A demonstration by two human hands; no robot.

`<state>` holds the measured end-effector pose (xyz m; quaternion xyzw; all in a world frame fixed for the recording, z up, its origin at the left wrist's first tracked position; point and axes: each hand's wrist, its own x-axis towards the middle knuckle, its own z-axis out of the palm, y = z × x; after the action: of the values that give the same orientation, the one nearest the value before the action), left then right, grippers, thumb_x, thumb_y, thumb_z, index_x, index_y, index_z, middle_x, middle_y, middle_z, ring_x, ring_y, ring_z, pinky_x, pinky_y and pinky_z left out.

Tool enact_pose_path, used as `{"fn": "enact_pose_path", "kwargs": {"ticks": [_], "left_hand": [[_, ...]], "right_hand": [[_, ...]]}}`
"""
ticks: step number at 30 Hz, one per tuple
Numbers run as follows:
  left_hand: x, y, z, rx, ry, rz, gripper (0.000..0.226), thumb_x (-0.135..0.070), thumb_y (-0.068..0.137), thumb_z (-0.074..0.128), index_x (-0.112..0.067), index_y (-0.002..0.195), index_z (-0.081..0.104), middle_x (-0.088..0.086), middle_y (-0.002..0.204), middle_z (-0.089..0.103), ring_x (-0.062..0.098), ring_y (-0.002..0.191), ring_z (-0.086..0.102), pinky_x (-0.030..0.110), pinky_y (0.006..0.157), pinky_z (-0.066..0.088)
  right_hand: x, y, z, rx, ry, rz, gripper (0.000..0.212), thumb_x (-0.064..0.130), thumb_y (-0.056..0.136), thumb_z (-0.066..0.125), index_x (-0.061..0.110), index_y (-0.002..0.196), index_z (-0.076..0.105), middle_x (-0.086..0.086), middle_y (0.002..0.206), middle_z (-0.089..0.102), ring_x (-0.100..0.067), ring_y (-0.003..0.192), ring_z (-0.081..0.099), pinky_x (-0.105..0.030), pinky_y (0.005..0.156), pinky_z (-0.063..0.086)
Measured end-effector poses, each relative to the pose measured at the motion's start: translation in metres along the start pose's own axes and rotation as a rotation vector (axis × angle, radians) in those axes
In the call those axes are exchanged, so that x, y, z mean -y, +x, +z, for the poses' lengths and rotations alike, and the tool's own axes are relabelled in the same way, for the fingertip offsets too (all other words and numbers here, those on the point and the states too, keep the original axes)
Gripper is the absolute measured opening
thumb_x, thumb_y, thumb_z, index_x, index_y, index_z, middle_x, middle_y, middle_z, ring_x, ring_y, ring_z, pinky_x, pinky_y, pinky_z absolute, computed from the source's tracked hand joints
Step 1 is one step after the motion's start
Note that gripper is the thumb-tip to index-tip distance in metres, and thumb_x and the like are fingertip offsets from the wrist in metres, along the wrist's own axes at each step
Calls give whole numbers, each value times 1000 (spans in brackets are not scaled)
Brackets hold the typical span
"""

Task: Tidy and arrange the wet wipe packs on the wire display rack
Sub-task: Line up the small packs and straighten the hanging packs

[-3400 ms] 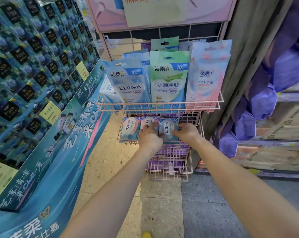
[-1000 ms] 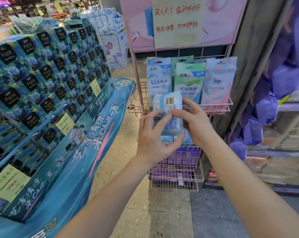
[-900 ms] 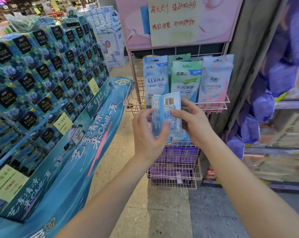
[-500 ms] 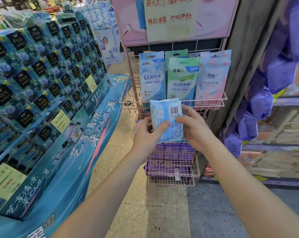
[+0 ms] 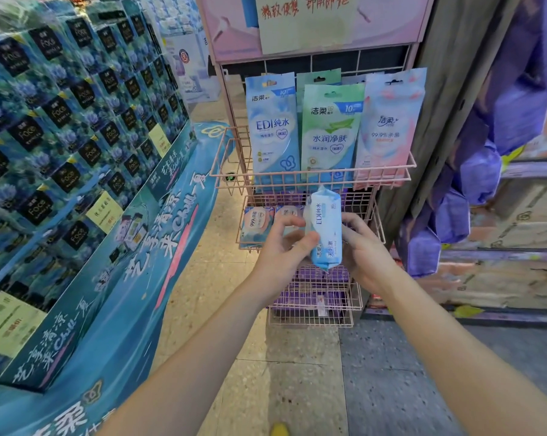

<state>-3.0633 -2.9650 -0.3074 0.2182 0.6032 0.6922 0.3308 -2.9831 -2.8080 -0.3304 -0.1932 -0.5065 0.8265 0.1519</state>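
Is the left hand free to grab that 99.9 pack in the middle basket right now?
Probably not yet: the left hand shares the blue EDI pack with the right hand. The 99.9 pack lies unobstructed just beyond its fingers.

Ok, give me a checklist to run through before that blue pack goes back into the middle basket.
1. Pack held: ok. The blue pack stands upright between the left hand and the right hand.
2. Printed front facing out: ok, the lettering faces the camera.
3. Free slot in the middle basket: cannot tell. Two small packs fill its left part; the hands and the pack hide the right part.
4. Way in from above: not ok. The top basket hangs close over the opening, so the pack probably has to go in from the front.
5. Top row tidy: ok. The three tall packs stand side by side.
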Motion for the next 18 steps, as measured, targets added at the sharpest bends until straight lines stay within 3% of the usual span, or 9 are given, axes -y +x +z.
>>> {"fn": "enact_pose_path", "kwargs": {"ticks": [2,7,11,14,16,18], "left_hand": [[5,3,5,-49,18,-16,24,-14,97,70,-20,106,49,20,121,71,26,102,76,38,78,63],[18,14,7,-182,35,-43,41,-26,90,80,-26,119,51,10,125,72,26,105,75,51,90,62],[25,22,5,-213,43,-56,74,-34,81,87,-30,140,42,6,126,72,21,105,76,45,91,62],[30,24,7,-246,102,-71,104,-50,67,89,-30,153,35,0,131,67,17,112,72,46,97,60],[32,26,9,-273,158,-67,100,-49,70,89,-27,153,39,-3,134,65,15,117,68,44,100,58],[32,29,9,-280,225,-37,78,-47,73,90,-27,140,55,-5,127,69,12,114,69,40,96,60]], "right_hand": [[-1,1,0,-46,7,0,12,18,104,55,15,109,65,-11,114,74,-27,97,71,-38,73,60],[1,1,-3,-76,-134,-30,30,25,103,57,16,130,67,-3,122,74,-19,116,69,-37,96,55],[2,-1,-4,-133,-183,-94,20,17,102,58,24,115,71,0,110,76,-11,98,73,-30,81,57],[4,0,-7,-143,-229,-158,19,12,101,59,20,114,70,0,108,75,-6,92,72,-24,75,57],[3,0,-10,-106,-263,-168,22,18,96,68,23,117,70,-5,112,74,-12,101,73,-28,80,58],[0,1,-13,-99,-307,-147,35,28,86,76,29,120,69,-5,114,75,-21,108,72,-38,89,58]]}}
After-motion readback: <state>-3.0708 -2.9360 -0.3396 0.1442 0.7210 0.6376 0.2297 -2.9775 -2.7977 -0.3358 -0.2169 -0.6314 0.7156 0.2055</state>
